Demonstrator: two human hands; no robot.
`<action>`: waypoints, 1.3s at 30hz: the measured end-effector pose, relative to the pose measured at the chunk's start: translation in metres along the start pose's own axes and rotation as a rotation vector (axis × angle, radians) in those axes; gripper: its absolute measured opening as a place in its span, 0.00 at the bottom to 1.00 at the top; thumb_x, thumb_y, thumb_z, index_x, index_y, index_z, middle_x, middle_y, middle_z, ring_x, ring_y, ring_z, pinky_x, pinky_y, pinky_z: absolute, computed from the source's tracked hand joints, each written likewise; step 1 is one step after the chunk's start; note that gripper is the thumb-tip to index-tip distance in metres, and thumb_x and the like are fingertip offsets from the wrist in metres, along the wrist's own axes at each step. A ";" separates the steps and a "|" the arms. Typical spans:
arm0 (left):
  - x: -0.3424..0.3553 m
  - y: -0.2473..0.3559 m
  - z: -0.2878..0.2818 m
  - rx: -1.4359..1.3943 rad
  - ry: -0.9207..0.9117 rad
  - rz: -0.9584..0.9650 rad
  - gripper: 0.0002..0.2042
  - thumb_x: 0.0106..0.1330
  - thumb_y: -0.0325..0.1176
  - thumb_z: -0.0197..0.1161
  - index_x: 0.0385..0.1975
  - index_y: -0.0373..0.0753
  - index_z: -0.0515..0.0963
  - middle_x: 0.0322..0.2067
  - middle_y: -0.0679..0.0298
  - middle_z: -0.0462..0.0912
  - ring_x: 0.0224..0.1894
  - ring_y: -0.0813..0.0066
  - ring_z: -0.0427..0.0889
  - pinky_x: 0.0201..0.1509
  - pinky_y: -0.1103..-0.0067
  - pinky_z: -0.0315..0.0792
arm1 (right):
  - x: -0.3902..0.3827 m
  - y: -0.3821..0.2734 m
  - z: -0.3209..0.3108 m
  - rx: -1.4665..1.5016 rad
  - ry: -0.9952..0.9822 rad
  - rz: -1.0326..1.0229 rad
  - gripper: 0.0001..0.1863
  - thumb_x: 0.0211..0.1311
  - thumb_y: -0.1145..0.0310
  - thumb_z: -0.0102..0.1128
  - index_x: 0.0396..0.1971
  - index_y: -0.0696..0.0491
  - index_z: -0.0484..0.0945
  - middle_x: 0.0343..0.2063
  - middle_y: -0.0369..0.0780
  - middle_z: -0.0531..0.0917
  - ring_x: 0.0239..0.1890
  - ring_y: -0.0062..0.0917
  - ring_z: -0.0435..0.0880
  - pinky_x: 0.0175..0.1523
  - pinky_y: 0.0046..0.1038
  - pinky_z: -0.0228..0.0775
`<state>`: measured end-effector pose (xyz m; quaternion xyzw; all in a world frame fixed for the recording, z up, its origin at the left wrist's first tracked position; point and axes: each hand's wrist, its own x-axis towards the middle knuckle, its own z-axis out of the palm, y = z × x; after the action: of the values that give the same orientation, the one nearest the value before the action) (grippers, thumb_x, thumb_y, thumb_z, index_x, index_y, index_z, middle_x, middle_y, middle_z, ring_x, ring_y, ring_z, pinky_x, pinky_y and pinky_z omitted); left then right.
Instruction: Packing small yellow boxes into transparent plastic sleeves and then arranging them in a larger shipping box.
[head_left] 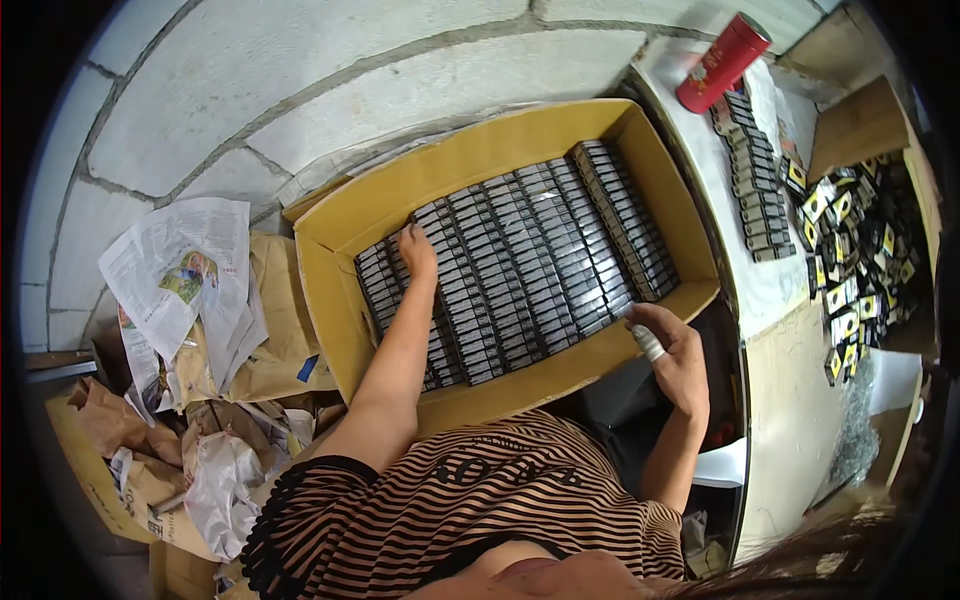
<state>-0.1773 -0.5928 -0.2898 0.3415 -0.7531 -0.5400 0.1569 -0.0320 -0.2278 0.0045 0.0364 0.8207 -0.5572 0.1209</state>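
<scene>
A deep brown cardboard carton (pixel 450 158) holds several close-packed rows of flat black boxes (pixel 515 262) with pale printed edges. My left hand (pixel 418 252) reaches down into its left part, at the far end of the rows. Those fingers are drawn together against the boxes, and what lies between them is hidden. Over the carton's near right edge hovers my right hand (pixel 680 362), a white wrap (pixel 648 343) around one digit. Its fingers are bent but apart, with nothing seen in them. The rightmost row stands higher than the others.
At right, a white-topped table (pixel 785 390) carries a red cylindrical flask (pixel 724 62), a line of black boxes (pixel 755 185) and a heap of small black-and-yellow pieces (pixel 850 250). Left of the carton lie newspaper sheets (pixel 180 270) and crumpled wrapping (pixel 225 490). A stone wall (pixel 300 90) rises behind.
</scene>
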 end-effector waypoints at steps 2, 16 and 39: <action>0.000 0.002 -0.008 -0.021 0.061 0.028 0.19 0.71 0.42 0.47 0.47 0.29 0.73 0.48 0.50 0.72 0.51 0.52 0.70 0.57 0.63 0.63 | -0.010 -0.003 0.004 -0.084 0.027 -0.036 0.16 0.61 0.73 0.58 0.48 0.63 0.75 0.41 0.43 0.83 0.44 0.28 0.81 0.53 0.27 0.71; -0.074 0.090 0.088 0.685 -0.658 0.937 0.04 0.57 0.29 0.63 0.27 0.37 0.79 0.36 0.52 0.77 0.44 0.49 0.75 0.46 0.61 0.72 | -0.130 0.031 -0.039 -0.334 0.332 0.021 0.19 0.53 0.78 0.58 0.48 0.61 0.76 0.40 0.48 0.83 0.45 0.35 0.83 0.52 0.29 0.71; -0.057 0.112 0.116 1.069 -0.382 1.025 0.04 0.55 0.18 0.53 0.28 0.27 0.74 0.38 0.42 0.75 0.40 0.47 0.78 0.43 0.64 0.73 | -0.383 0.158 -0.233 -0.234 0.996 0.244 0.17 0.57 0.70 0.65 0.47 0.58 0.79 0.41 0.44 0.85 0.44 0.29 0.83 0.50 0.30 0.73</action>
<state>-0.2450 -0.4515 -0.2213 -0.1204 -0.9903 -0.0114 0.0685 0.3325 0.0757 0.0349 0.3782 0.8254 -0.3589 -0.2166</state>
